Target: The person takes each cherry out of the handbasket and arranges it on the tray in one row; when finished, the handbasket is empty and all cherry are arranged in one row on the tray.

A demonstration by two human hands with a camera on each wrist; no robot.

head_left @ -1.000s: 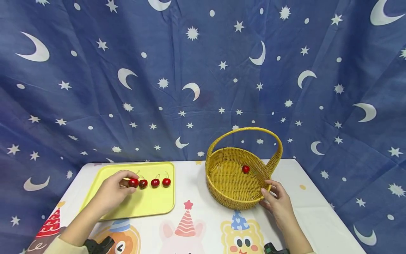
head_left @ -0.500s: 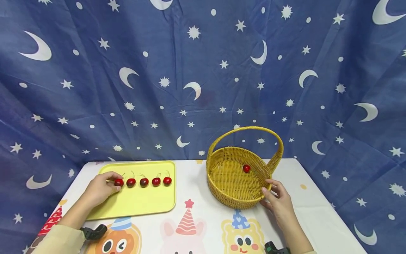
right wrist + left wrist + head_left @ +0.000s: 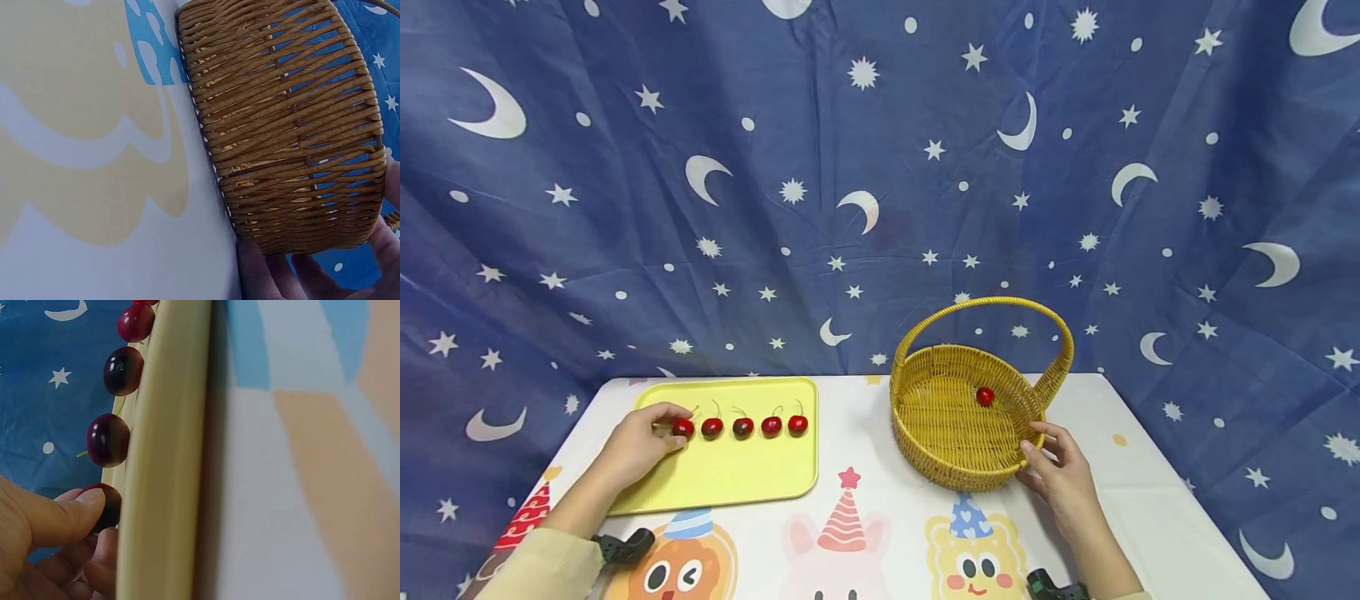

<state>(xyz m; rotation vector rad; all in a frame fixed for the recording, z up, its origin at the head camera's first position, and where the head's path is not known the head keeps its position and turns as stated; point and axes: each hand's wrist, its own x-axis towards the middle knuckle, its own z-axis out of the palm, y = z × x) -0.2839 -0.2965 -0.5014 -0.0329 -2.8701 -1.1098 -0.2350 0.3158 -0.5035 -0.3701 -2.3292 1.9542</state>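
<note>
On the left of the table lies a yellow tray (image 3: pixel 752 475) bearing a row of several dark red cherries with stems. My left hand (image 3: pixel 637 444) pinches the leftmost cherry (image 3: pixel 682 427) between thumb and fingers, close over the tray. The left wrist view shows the thumb pressed on that cherry (image 3: pixel 110 509), other fingers curled below it. To the right stands a round woven basket (image 3: pixel 955 479) with a tall arched handle, a single red cherry (image 3: pixel 985 397) inside. My right hand (image 3: pixel 1060 475) grips its right front rim; some fingers reach round the outer wall (image 3: pixel 287 125).
The white tablecloth (image 3: pixel 865 417) carries printed cartoon animals in party hats. Behind the table hangs a blue curtain (image 3: pixel 880 292) with moons and stars. Black straps with mounts (image 3: pixel 625 547) sit at both wrists. The basket handle (image 3: pixel 992 302) arches high over the basket.
My left hand has moved left along the row to the leftmost cherry, and cherries it covered now show. It has barely moved in the last half second. The right hand stays on the basket rim.
</note>
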